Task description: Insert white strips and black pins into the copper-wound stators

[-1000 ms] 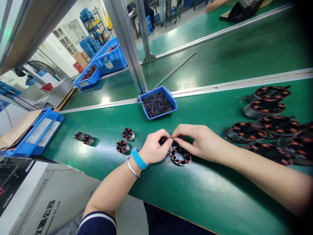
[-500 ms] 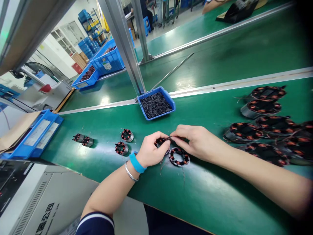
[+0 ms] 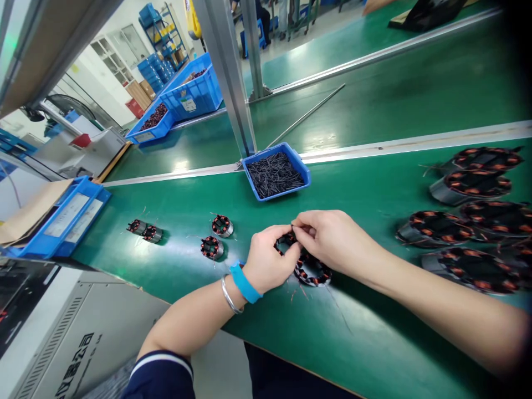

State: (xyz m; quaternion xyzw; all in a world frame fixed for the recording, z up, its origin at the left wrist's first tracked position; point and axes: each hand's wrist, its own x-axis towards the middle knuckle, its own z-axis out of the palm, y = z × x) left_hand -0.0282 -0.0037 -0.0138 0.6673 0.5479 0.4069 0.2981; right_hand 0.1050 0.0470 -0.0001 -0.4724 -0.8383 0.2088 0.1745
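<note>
My left hand [image 3: 272, 260] is closed around a small motor stator [image 3: 286, 242], a dark ring with copper windings, partly hidden by the fingers. At its upper rim, the fingertips of my right hand [image 3: 332, 235] are pinched together. A tiny dark bit shows between them, too small to name. Just below the right hand, another wound stator [image 3: 312, 271] lies on the green bench, its top covered by the fingers. Thin loose wires trail from it towards me. Beyond both hands stands a blue tray [image 3: 306, 178] full of short black tubes [image 3: 274, 174].
Several stators [image 3: 457, 227] cluster at the right, some stacked. Two small stators [image 3: 212, 247] stand left of my hands, with another pair [image 3: 152, 234] farther left. A metal post [image 3: 233, 83] rises behind the tray. A thin rod [image 3: 307, 114] lies beyond it. Blue document holders [image 3: 89, 208] sit at the left edge.
My right hand has come closer over the held stator and now covers more of the second one. The whole view has shifted slightly, with the bench things appearing a little farther right.
</note>
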